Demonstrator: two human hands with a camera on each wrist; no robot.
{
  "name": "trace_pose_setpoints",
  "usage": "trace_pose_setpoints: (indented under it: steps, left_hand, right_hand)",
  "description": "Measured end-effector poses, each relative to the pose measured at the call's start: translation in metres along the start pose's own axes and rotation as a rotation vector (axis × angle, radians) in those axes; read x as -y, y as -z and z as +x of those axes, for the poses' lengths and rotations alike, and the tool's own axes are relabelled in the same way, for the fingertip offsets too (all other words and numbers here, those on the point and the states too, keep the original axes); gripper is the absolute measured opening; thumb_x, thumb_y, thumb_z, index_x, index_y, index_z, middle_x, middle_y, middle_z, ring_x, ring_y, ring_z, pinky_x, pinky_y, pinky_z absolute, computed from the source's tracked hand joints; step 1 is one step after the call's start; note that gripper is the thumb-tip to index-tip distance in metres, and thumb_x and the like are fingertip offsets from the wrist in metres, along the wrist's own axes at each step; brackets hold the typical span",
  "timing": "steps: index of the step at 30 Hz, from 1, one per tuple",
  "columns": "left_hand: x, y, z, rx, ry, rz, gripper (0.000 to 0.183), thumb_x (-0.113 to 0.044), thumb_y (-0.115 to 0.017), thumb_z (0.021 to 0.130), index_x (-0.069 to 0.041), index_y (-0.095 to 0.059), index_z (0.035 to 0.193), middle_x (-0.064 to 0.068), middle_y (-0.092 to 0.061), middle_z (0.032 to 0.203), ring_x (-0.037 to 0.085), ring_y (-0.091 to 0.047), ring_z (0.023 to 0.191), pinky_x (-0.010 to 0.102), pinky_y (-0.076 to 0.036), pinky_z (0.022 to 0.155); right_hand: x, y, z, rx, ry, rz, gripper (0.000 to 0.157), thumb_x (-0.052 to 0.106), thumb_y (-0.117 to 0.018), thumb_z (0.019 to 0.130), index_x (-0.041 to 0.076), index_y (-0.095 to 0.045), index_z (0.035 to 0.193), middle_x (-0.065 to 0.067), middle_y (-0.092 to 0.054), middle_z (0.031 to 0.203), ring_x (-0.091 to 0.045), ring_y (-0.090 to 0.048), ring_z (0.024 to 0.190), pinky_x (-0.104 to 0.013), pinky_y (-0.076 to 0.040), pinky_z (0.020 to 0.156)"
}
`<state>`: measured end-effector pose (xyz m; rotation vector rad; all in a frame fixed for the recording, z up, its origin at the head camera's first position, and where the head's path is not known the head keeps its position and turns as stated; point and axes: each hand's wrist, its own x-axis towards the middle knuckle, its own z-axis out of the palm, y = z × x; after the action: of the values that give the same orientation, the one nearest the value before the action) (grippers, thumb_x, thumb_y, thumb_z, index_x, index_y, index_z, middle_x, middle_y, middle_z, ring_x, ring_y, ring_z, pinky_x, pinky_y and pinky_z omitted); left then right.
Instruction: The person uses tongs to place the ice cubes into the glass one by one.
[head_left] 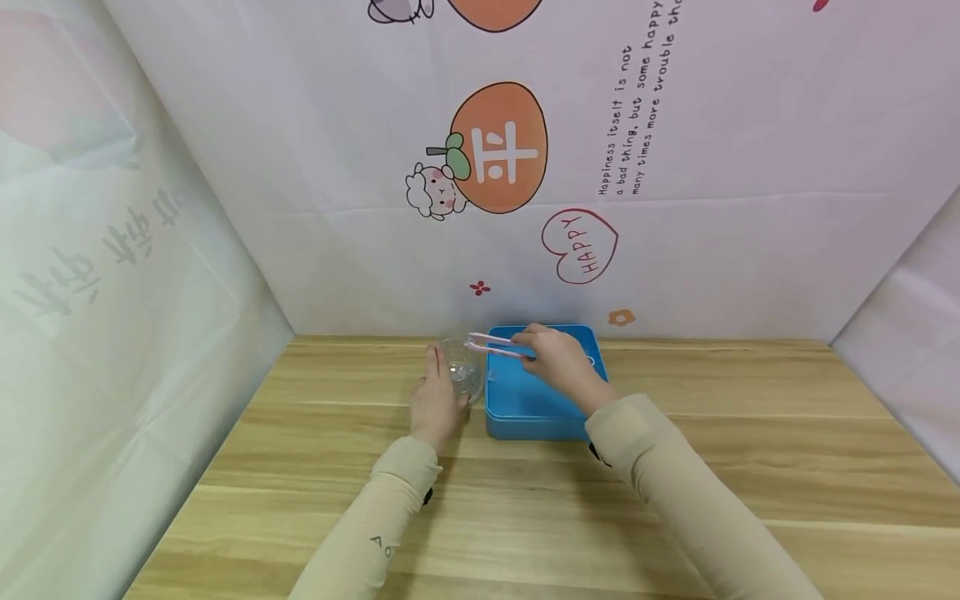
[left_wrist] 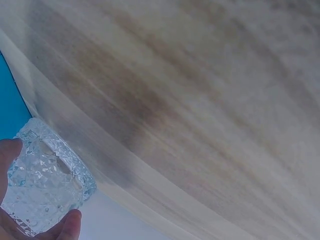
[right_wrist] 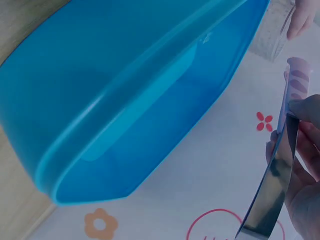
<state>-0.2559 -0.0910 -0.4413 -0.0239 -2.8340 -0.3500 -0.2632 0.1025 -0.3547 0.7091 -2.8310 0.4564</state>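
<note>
My left hand (head_left: 437,404) grips a clear faceted glass cup (head_left: 463,375), which stands on the table left of a blue box (head_left: 536,396). Thumb and fingertips lie on opposite sides of the cup (left_wrist: 45,180) in the left wrist view. Above the box, my right hand (head_left: 558,362) holds tongs (head_left: 498,345) with pale pink ends and a shiny metal strip (right_wrist: 272,195). The tongs point left, with their tips at the cup's rim. Whether the tips pinch anything is too small to tell. A small clear piece (head_left: 492,376) lies on the box's left side.
The wooden table (head_left: 720,467) meets a printed white cloth (head_left: 360,250) right behind the cup and box. More cloth hangs at the left (head_left: 150,333) and right sides.
</note>
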Motion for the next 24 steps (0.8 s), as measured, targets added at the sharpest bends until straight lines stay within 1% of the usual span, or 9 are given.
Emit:
trace_pose_setpoints:
  steps: [8,14,20,24]
  left_hand:
    - [0.0002,0.0016,0.0006,0.029,0.004,0.020,0.095,-0.037,-0.074,0.081,0.003,-0.022,0.150,0.018,-0.027,0.156,0.026,-0.062,0.074,0.032,-0.053,0.061]
    - [0.0000,0.0034,0.0003,0.049,0.015,-0.008,0.095,-0.036,-0.074,0.081,0.002,-0.020,0.150,0.018,-0.025,0.157,0.025,-0.061,0.075,0.033,-0.053,0.063]
    - [0.0001,0.0040,0.0001,0.054,0.016,-0.027,0.095,-0.035,-0.074,0.082,0.002,-0.020,0.150,0.017,-0.024,0.157,0.024,-0.059,0.072,0.033,-0.053,0.065]
    - [0.0003,0.0039,0.0003,0.057,0.017,-0.043,0.094,-0.034,-0.074,0.082,0.002,-0.020,0.150,0.018,-0.024,0.157,0.025,-0.060,0.074,0.035,-0.054,0.067]
  right_hand:
    - [0.0073,-0.0029,-0.0016,0.045,-0.004,0.010,0.032,0.009,-0.070,0.084,0.006,-0.069,0.116,-0.011,-0.068,0.112,-0.025,-0.067,0.096,-0.037,-0.057,0.081]
    - [0.0079,-0.0034,-0.0023,0.067,-0.006,0.023,0.033,0.008,-0.071,0.083,0.006,-0.069,0.116,-0.011,-0.068,0.114,-0.025,-0.066,0.096,-0.037,-0.057,0.082]
    - [0.0069,-0.0043,-0.0021,0.080,-0.014,0.036,0.034,0.010,-0.072,0.083,0.006,-0.069,0.117,-0.011,-0.068,0.115,-0.026,-0.066,0.098,-0.038,-0.057,0.084]
    - [0.0061,-0.0051,-0.0019,0.083,-0.024,0.050,0.036,0.011,-0.074,0.082,0.006,-0.068,0.118,-0.012,-0.068,0.115,-0.026,-0.065,0.099,-0.038,-0.057,0.084]
